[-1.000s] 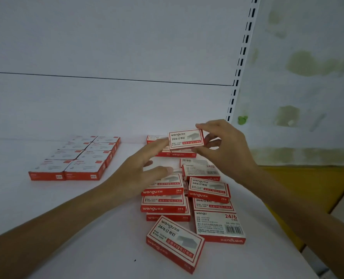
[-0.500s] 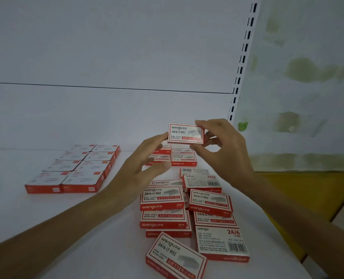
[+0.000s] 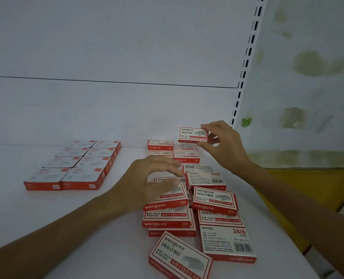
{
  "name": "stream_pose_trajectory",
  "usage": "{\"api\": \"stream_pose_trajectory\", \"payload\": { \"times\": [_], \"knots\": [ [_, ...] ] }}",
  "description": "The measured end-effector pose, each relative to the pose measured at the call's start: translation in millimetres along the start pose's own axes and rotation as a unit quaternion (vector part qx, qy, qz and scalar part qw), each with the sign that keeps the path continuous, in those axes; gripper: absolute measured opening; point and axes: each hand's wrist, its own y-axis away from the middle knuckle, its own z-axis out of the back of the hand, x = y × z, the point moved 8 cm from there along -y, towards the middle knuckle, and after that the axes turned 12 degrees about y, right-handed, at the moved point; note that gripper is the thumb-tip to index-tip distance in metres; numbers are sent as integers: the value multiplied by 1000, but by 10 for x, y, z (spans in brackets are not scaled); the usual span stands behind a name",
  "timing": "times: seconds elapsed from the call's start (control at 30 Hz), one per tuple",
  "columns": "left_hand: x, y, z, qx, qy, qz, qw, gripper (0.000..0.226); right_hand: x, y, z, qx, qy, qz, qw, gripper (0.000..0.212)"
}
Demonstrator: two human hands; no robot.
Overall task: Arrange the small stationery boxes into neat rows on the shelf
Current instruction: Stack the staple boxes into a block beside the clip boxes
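Note:
My right hand (image 3: 225, 146) pinches a red-and-white staple box (image 3: 192, 134) by its right end and holds it above the back of the white shelf (image 3: 26, 218). Just below it, a few like boxes (image 3: 173, 152) lie flat in two short rows against the back panel. My left hand (image 3: 147, 178) hovers with fingers apart over the loose pile (image 3: 214, 202) in the shelf's middle, its thumb resting on the top-left box (image 3: 167, 200). More boxes sprawl toward the front edge, one (image 3: 179, 256) lying askew.
A tidy two-wide block of red-and-white boxes (image 3: 76, 166) sits at the left. A slotted upright (image 3: 245, 63) marks the shelf's right end, with a stained wall (image 3: 308, 77) beyond. A yellow surface (image 3: 308, 188) lies lower right.
My left hand let go of the held box and dropped onto the pile. My right hand carried the box a little right and back.

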Motion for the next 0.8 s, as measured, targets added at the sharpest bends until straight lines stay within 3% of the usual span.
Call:
{"api": "stream_pose_trajectory", "payload": {
  "times": [0.17,0.3,0.63,0.8],
  "knots": [
    [142,25,-2,-19,76,44,996,10,-168,-117,-346,110,18,-48,993,33],
    [220,37,-19,-25,116,77,990,14,-221,-179,-552,172,15,-81,982,19],
    [248,30,-67,-7,183,127,975,22,-192,-251,-627,173,38,-67,982,22],
    [248,38,-90,15,163,146,976,21,-182,-248,-661,178,33,-71,981,18]
  ]
}}
